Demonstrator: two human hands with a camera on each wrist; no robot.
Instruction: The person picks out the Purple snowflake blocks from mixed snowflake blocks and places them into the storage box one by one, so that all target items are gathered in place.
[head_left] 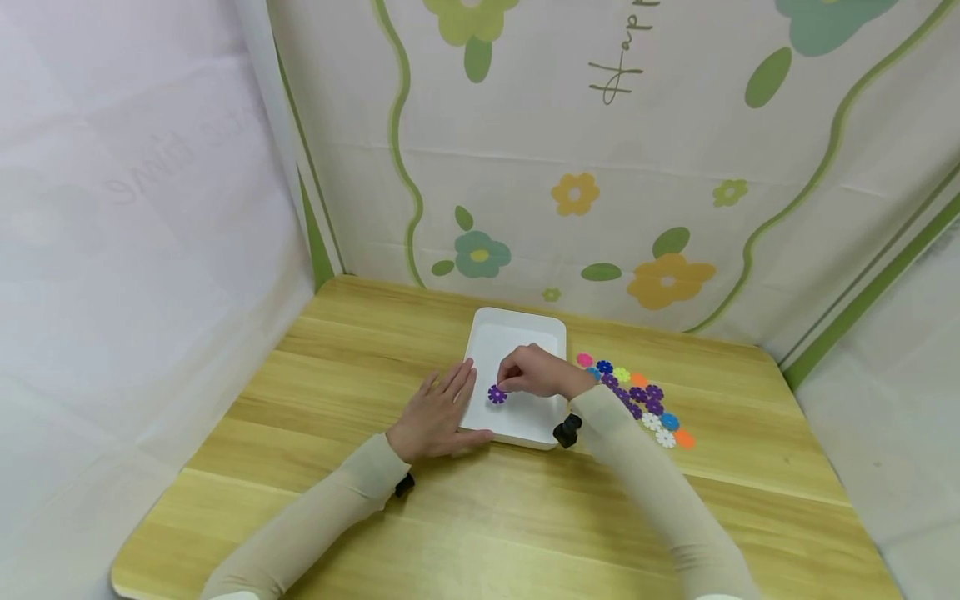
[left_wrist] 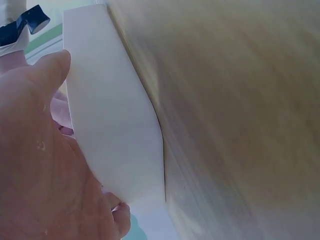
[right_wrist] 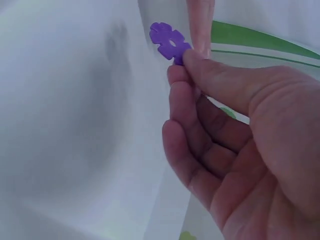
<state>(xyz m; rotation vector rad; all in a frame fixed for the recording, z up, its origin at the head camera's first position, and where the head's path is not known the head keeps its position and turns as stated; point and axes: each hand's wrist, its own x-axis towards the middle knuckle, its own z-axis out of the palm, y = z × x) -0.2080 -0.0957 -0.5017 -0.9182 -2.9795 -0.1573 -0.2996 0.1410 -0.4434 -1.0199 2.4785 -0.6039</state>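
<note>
R hand [head_left: 534, 372] pinches purple flower-shaped plastic disc [head_left: 497, 394] over white rectangular tray [head_left: 517, 330], disc apparently just above tray floor. L hand [head_left: 437, 414] flat, fingers straight against tray's left rim on wooden table [head_left: 315, 375].

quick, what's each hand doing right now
Left hand: open, fingers straight, resting flat against the white tray's left edge.
Right hand: pinching a purple flower piece over the tray.
</note>
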